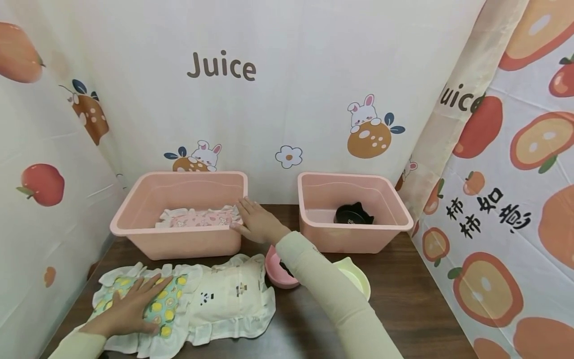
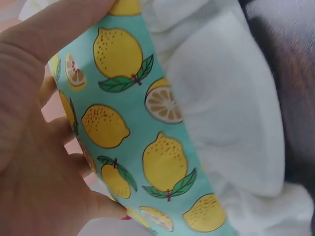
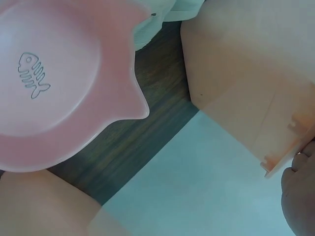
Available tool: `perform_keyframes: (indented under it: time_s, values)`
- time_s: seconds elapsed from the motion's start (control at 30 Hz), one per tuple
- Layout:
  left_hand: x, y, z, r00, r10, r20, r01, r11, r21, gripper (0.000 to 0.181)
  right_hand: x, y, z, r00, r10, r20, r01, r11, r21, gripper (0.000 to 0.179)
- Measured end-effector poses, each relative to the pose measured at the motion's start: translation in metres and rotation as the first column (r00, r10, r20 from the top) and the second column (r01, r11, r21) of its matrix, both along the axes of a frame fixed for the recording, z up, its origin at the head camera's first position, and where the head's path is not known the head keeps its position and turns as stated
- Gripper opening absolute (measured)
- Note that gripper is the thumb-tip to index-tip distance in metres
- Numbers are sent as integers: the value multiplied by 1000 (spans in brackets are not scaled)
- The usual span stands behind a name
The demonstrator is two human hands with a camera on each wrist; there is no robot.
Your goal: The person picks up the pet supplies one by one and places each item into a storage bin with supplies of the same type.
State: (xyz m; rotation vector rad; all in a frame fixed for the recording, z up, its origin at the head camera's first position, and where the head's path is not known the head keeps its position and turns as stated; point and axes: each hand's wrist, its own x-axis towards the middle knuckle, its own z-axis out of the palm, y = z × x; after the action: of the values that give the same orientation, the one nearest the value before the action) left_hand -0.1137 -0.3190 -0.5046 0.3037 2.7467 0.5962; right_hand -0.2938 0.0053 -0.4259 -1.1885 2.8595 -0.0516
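Note:
My left hand point(image 1: 132, 309) lies with spread fingers on a frilled cloth piece point(image 1: 168, 311) printed with lemons on teal. Its thumb and fingers show beside the lemon print point(image 2: 162, 157) in the left wrist view. Touching that piece on the right is a cream frilled cloth piece point(image 1: 228, 294) with small panda figures. My right hand point(image 1: 260, 219) rests at the right rim of the left pink bin point(image 1: 188, 244), fingers fairly straight. Inside this bin lies a pink frilled cloth piece point(image 1: 202, 218). At the right wrist view's edge, only part of the hand point(image 3: 300, 191) shows.
Under my right forearm sit a pink cat-eared bowl point(image 1: 280, 279) with a dark shape in it and a pale green one point(image 1: 356, 276), both partly hidden. A second pink bin point(image 1: 354, 239) holds a black cat-eared bowl point(image 1: 353, 214). Printed curtains point(image 1: 287, 99) enclose the dark wooden table point(image 1: 412, 309).

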Motion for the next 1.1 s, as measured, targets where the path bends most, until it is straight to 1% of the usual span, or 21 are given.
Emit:
perform_keyframes:
  time_s: [0.17, 0.27, 0.33, 0.43, 0.6, 0.77, 0.9, 1.1]
  values:
    - [-4, -1, 1, 999, -24, 23, 24, 1000, -17, 124, 0, 0, -1, 999, 7, -32, -7, 1000, 13, 74]
    - [-5, -1, 0, 1000, -26, 14, 27, 999, -20, 124, 0, 0, -1, 1000, 5, -29, -4, 1000, 24, 75]
    - [-4, -1, -1, 1000, -24, -7, 24, 1000, -19, 122, 0, -1, -2, 1000, 5, -30, -4, 1000, 29, 75]
    - [-2, -2, -5, 998, -28, -58, 27, 999, -28, 118, -1, -1, -3, 999, 7, -45, -6, 999, 31, 75]
    - [-1, -2, -9, 990, -35, -135, 27, 998, -59, 111, 0, -1, -2, 999, 2, -36, -1, 1000, 25, 74]
    - [1, -2, -8, 979, -35, -201, 21, 997, -75, 103, 0, -2, -3, 1000, -5, -22, 5, 1000, 17, 74]
    - [2, -2, -4, 978, -33, -204, 11, 994, -105, 98, 0, -2, -5, 1000, 3, -27, -3, 1000, 4, 75]
    - [4, -6, 5, 983, -36, -178, 13, 992, -127, 96, 0, -1, -4, 1000, 3, -22, -3, 1000, 4, 74]
